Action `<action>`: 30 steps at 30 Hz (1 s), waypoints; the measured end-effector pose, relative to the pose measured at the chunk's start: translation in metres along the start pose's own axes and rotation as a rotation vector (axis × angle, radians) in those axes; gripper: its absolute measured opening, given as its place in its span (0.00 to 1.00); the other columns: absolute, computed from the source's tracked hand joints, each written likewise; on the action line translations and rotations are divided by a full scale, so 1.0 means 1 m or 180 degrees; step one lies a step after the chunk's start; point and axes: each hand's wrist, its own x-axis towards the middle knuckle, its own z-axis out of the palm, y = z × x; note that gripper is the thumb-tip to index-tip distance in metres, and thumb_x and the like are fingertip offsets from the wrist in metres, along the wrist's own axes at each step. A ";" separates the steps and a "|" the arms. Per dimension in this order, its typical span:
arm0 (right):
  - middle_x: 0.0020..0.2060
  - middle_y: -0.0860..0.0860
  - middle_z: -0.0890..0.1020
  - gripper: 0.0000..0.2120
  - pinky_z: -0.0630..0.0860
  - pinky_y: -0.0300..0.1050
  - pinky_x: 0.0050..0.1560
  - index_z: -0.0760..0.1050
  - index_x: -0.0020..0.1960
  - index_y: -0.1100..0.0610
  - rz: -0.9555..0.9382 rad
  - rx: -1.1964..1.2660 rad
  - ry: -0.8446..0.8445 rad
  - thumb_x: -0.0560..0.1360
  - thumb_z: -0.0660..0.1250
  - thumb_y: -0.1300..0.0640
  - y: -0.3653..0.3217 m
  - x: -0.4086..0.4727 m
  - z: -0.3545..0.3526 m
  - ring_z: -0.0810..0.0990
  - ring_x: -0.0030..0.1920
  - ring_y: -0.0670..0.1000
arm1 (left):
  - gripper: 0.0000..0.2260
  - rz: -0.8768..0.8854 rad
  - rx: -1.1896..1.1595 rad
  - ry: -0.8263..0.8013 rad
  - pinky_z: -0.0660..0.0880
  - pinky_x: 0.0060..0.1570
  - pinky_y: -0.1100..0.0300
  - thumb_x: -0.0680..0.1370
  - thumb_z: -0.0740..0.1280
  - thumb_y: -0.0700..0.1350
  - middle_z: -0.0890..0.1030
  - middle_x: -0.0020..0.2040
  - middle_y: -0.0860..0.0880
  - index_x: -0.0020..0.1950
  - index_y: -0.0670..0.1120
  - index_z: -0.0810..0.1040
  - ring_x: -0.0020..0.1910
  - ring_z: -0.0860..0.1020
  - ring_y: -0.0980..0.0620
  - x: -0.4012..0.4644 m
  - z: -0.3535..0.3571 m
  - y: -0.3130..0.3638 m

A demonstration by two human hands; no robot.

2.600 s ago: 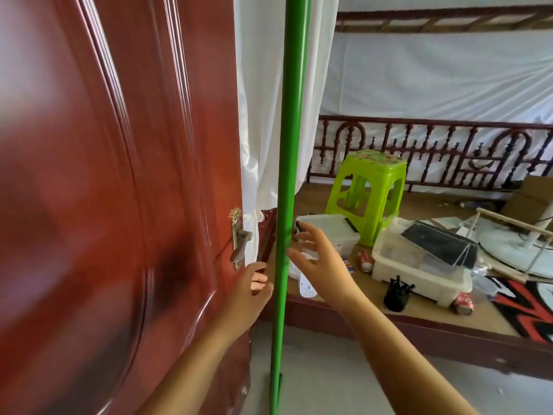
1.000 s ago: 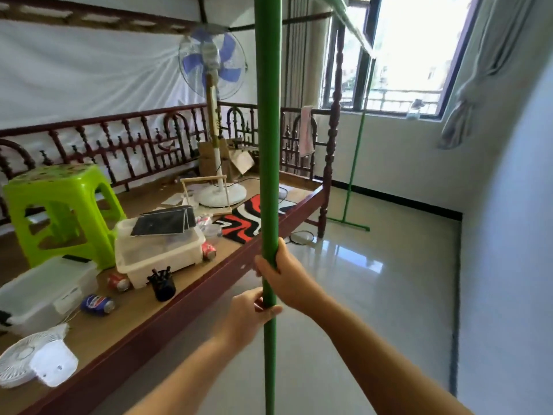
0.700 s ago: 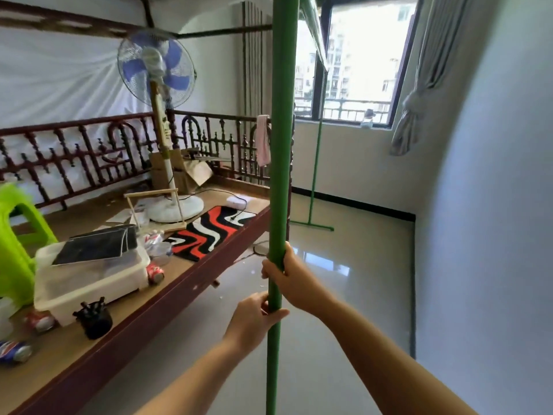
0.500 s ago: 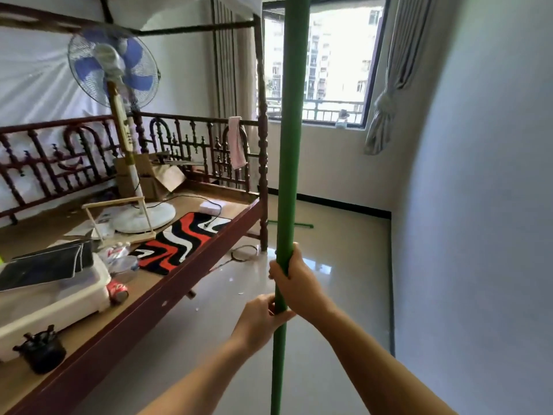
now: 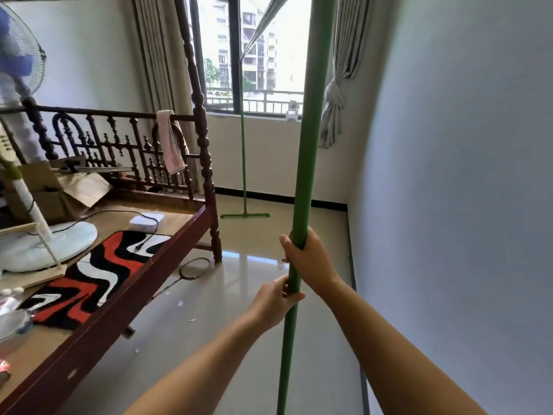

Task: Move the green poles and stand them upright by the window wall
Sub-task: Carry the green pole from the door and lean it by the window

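Note:
A long green pole runs nearly upright through the middle of the view, from the top edge to the bottom edge. My right hand grips it at about waist height. My left hand grips it just below. A second green pole with a T-shaped foot stands upright on the floor against the window wall, to the left of the held pole. Both ends of the held pole are out of view.
A dark wooden bed frame fills the left side, holding a standing fan, a red, black and white mat and cardboard. A bedpost stands near the window. A badminton racket lies on the shiny floor. A plain wall is close on the right.
The view has swung from the door, past the bed, towards the window. Both hands took hold of the pole and carried it upright closer to the window wall.

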 end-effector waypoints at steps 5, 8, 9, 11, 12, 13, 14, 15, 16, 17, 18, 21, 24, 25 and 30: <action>0.29 0.52 0.73 0.08 0.79 0.41 0.36 0.68 0.39 0.60 0.0130 -0.0060 0.0160 0.74 0.64 0.59 0.037 0.076 -0.025 0.75 0.28 0.47 | 0.12 0.0009 0.0063 -0.0333 0.80 0.49 0.53 0.74 0.67 0.45 0.78 0.43 0.49 0.56 0.44 0.74 0.45 0.79 0.47 0.090 0.010 0.003; 0.28 0.51 0.73 0.08 0.78 0.44 0.38 0.68 0.38 0.58 0.0175 -0.0009 0.0080 0.74 0.63 0.61 0.053 0.117 -0.043 0.75 0.30 0.49 | 0.13 0.0032 0.0083 -0.0216 0.75 0.38 0.66 0.74 0.67 0.45 0.76 0.42 0.50 0.57 0.43 0.74 0.40 0.76 0.52 0.136 0.018 0.009; 0.28 0.51 0.73 0.08 0.78 0.46 0.39 0.68 0.37 0.57 0.0183 0.0003 0.0048 0.74 0.63 0.61 0.058 0.131 -0.049 0.74 0.30 0.50 | 0.13 0.0048 0.0069 -0.0171 0.74 0.35 0.68 0.74 0.67 0.45 0.76 0.42 0.50 0.57 0.42 0.74 0.39 0.75 0.54 0.151 0.021 0.010; 0.29 0.52 0.73 0.08 0.78 0.47 0.39 0.68 0.37 0.56 0.0169 0.0013 -0.0024 0.74 0.63 0.62 0.070 0.159 -0.061 0.74 0.31 0.51 | 0.12 0.0092 0.0084 -0.0059 0.73 0.35 0.69 0.74 0.67 0.45 0.77 0.42 0.50 0.55 0.43 0.75 0.37 0.76 0.55 0.181 0.029 0.011; 0.29 0.52 0.73 0.08 0.78 0.46 0.39 0.68 0.38 0.56 0.0147 0.0003 -0.0065 0.74 0.62 0.62 0.077 0.173 -0.068 0.74 0.31 0.51 | 0.12 0.0115 0.0073 -0.0007 0.73 0.37 0.69 0.74 0.67 0.45 0.78 0.43 0.49 0.55 0.43 0.75 0.39 0.77 0.53 0.197 0.033 0.011; 0.30 0.52 0.73 0.07 0.78 0.45 0.39 0.68 0.38 0.57 0.0128 -0.0003 -0.0125 0.74 0.62 0.62 0.084 0.188 -0.074 0.74 0.31 0.50 | 0.12 0.0112 0.0028 0.0035 0.74 0.38 0.68 0.74 0.68 0.45 0.79 0.44 0.49 0.55 0.44 0.76 0.40 0.78 0.52 0.212 0.037 0.011; 0.30 0.52 0.73 0.06 0.78 0.43 0.39 0.68 0.39 0.57 0.0118 0.0007 -0.0196 0.75 0.62 0.62 0.091 0.202 -0.081 0.74 0.31 0.50 | 0.12 0.0079 -0.0033 0.0064 0.75 0.40 0.66 0.74 0.68 0.45 0.80 0.45 0.48 0.55 0.44 0.76 0.42 0.78 0.51 0.228 0.041 0.011; 0.30 0.52 0.73 0.06 0.78 0.42 0.38 0.69 0.39 0.57 0.0112 0.0040 -0.0264 0.75 0.62 0.62 0.098 0.216 -0.087 0.74 0.31 0.49 | 0.12 0.0048 -0.0098 0.0087 0.77 0.43 0.64 0.74 0.68 0.45 0.80 0.46 0.48 0.56 0.44 0.76 0.43 0.79 0.50 0.243 0.045 0.012; 0.30 0.52 0.73 0.06 0.77 0.42 0.38 0.68 0.39 0.57 0.0114 0.0088 -0.0322 0.75 0.62 0.62 0.105 0.231 -0.094 0.74 0.31 0.49 | 0.12 0.0021 -0.0160 0.0103 0.78 0.45 0.60 0.73 0.68 0.46 0.81 0.47 0.47 0.56 0.45 0.76 0.44 0.79 0.50 0.258 0.048 0.014; 0.30 0.52 0.73 0.06 0.77 0.43 0.38 0.68 0.39 0.57 0.0131 0.0143 -0.0363 0.75 0.62 0.62 0.112 0.246 -0.101 0.73 0.31 0.49 | 0.12 -0.0006 -0.0201 0.0123 0.79 0.48 0.56 0.73 0.68 0.46 0.81 0.47 0.47 0.56 0.46 0.76 0.45 0.80 0.49 0.274 0.052 0.015; 0.30 0.52 0.72 0.06 0.77 0.44 0.38 0.68 0.39 0.57 0.0160 0.0188 -0.0390 0.74 0.62 0.62 0.118 0.261 -0.107 0.73 0.31 0.50 | 0.12 -0.0041 -0.0211 0.0149 0.80 0.49 0.54 0.73 0.68 0.47 0.81 0.47 0.46 0.56 0.46 0.76 0.46 0.80 0.49 0.290 0.056 0.017; 0.30 0.52 0.72 0.06 0.76 0.46 0.39 0.68 0.40 0.58 0.0209 0.0247 -0.0493 0.74 0.63 0.63 0.137 0.304 -0.123 0.72 0.31 0.50 | 0.13 -0.0150 -0.0236 0.0246 0.79 0.51 0.52 0.73 0.68 0.46 0.81 0.48 0.46 0.56 0.46 0.75 0.46 0.80 0.48 0.336 0.064 0.022; 0.30 0.52 0.72 0.05 0.76 0.48 0.40 0.68 0.40 0.58 0.0216 0.0290 -0.0604 0.74 0.63 0.62 0.157 0.345 -0.134 0.72 0.31 0.50 | 0.13 -0.0249 -0.0284 0.0361 0.79 0.51 0.52 0.73 0.69 0.46 0.82 0.47 0.46 0.56 0.46 0.75 0.46 0.80 0.48 0.379 0.070 0.023; 0.30 0.52 0.72 0.05 0.75 0.48 0.40 0.68 0.40 0.58 0.0208 0.0314 -0.0618 0.74 0.63 0.62 0.163 0.359 -0.136 0.72 0.31 0.51 | 0.13 -0.0262 -0.0279 0.0383 0.79 0.51 0.52 0.73 0.69 0.46 0.82 0.47 0.46 0.56 0.46 0.76 0.46 0.80 0.48 0.393 0.070 0.022; 0.30 0.52 0.72 0.04 0.76 0.47 0.40 0.69 0.41 0.59 0.0113 0.0324 -0.0743 0.74 0.63 0.62 0.191 0.416 -0.151 0.72 0.31 0.50 | 0.12 -0.0205 -0.0304 0.0401 0.79 0.50 0.55 0.73 0.69 0.46 0.82 0.47 0.46 0.55 0.46 0.76 0.46 0.80 0.49 0.454 0.073 0.020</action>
